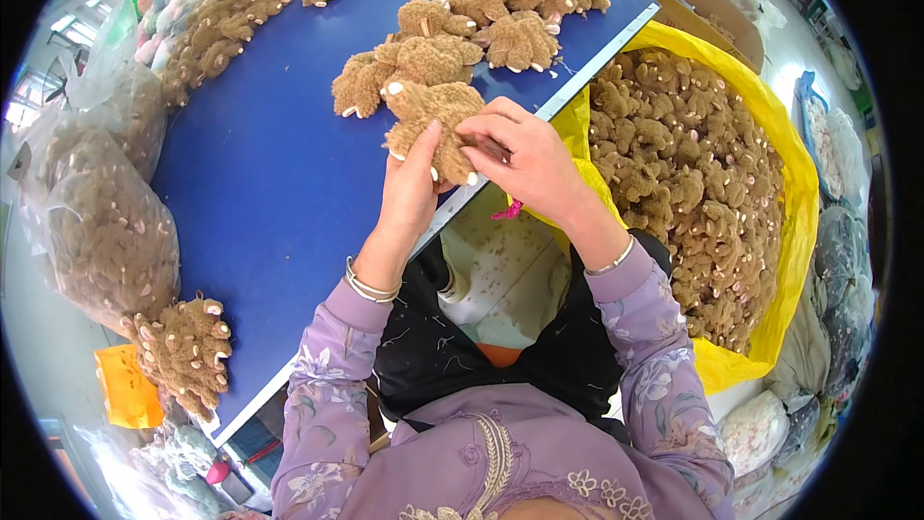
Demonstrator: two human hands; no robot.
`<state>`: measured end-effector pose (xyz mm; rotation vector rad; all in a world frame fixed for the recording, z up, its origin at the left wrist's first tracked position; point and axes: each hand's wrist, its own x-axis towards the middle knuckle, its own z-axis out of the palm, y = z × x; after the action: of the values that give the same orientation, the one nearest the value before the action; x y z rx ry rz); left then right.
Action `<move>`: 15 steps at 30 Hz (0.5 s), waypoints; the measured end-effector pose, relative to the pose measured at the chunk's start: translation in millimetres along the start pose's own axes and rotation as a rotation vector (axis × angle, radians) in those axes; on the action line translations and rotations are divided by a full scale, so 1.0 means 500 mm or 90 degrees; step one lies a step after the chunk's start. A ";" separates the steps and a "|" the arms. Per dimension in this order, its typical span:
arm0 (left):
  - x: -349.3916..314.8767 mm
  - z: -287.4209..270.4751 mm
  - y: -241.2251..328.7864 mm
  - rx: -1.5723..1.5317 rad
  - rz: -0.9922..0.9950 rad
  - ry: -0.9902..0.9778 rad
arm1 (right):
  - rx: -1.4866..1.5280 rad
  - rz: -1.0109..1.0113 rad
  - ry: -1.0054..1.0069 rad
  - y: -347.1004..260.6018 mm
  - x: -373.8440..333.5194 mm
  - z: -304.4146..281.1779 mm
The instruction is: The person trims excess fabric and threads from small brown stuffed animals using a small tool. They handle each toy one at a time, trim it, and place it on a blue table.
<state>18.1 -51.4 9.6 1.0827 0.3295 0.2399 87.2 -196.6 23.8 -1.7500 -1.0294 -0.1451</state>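
At the near edge of the blue table, a brown fluffy plush toy [438,125] with white paw tips is held up. My left hand [412,183] is closed on its lower left part, thumb on top. Close against its right side, my right hand [525,159] has its fingers bent together around a slim dark thing, mostly hidden in the grip; its kind I cannot make out. A bright pink cord or tassel [507,211] hangs below that hand; whether it is tied to the dark thing is unclear. Just beyond lie more brown plush toys [433,58] in a loose heap.
A big yellow bag [794,313] full of brown plush pieces stands right of the table [279,202]. Clear plastic bags [115,241] of plush crowd the left edge, above an orange bag [128,390]. A cardboard box [707,14] sits behind the yellow bag.
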 end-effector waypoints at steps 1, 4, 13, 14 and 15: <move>0.001 -0.001 -0.001 -0.011 0.012 -0.003 | 0.008 -0.010 0.005 0.001 -0.001 0.005; 0.010 -0.011 -0.009 -0.021 0.029 -0.019 | 0.015 -0.020 -0.007 0.001 -0.004 0.014; 0.024 -0.041 0.001 -0.011 0.057 -0.010 | 0.519 0.284 -0.084 -0.011 0.004 -0.048; 0.024 -0.040 0.000 -0.009 0.058 0.004 | 0.589 0.277 -0.105 -0.006 0.003 -0.073; 0.023 -0.034 0.003 -0.004 0.061 0.017 | 0.637 0.250 -0.087 0.010 0.000 -0.091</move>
<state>22.1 -32.7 2.2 1.0913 0.3020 0.3404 107.1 -234.1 40.6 -0.9954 -0.6369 0.6451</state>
